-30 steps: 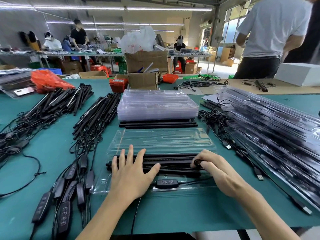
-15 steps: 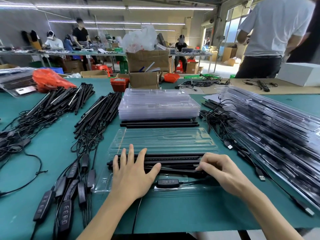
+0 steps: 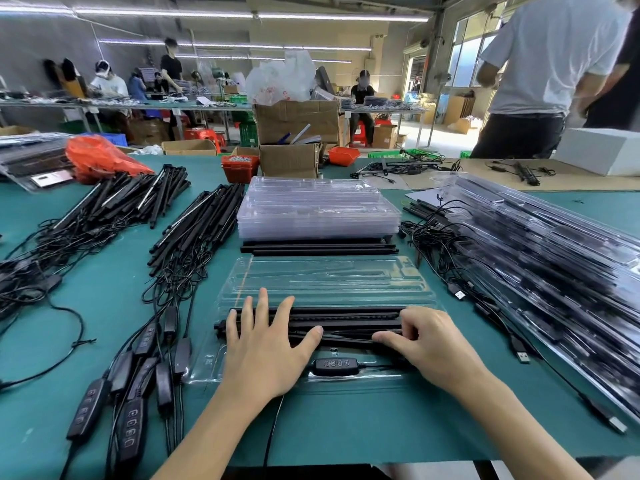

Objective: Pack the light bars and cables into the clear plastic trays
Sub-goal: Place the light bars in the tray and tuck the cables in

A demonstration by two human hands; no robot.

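The left hand (image 3: 265,351) lies flat with straight fingers, pressing the black light bars (image 3: 346,323) down into the open clear tray (image 3: 325,282) on the green table (image 3: 346,427). The right hand (image 3: 431,344) has its fingers curled down onto the bars' right end. The bars look stiff and light, best handled near both ends; the thin tray probably flexes and cracks easily. The cable's switch (image 3: 335,364) sits in the tray's front slot. No readable writing shows.
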